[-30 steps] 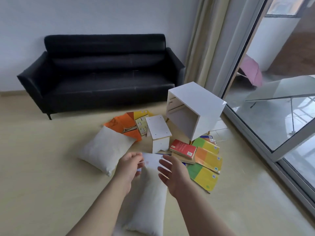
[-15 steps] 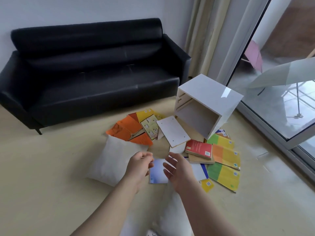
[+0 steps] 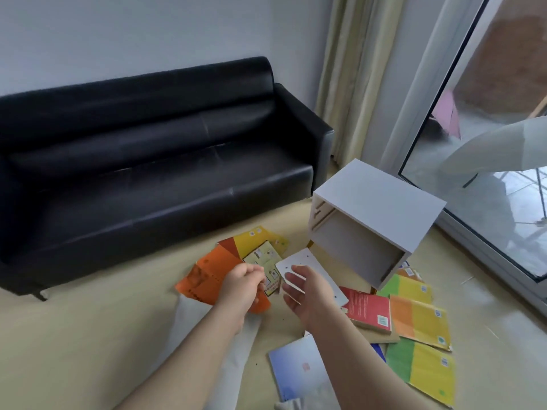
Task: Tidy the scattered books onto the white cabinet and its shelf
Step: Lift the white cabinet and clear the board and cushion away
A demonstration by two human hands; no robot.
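The white cabinet (image 3: pixel 381 199) lies tipped on its side on the floor, its open side facing me. A loose white shelf board (image 3: pixel 305 260) lies in front of it. Books are scattered around: orange ones (image 3: pixel 207 273), a red one (image 3: pixel 368 306), green-yellow ones (image 3: pixel 423 371) and a pale blue one (image 3: pixel 299 371). My left hand (image 3: pixel 241 287) hovers over the orange books with loosely curled fingers, holding nothing. My right hand (image 3: pixel 307 292) is held over the white board, fingers straight and palm turned left.
A black leather sofa (image 3: pixel 148 161) stands against the wall behind the books. A sliding glass door (image 3: pixel 488 173) and curtain (image 3: pixel 355 69) are on the right. A white cushion (image 3: pixel 236 344) lies under my left forearm.
The view has moved in toward the cabinet and books. Both hands have reached forward from over the blue book to the orange books and white board.
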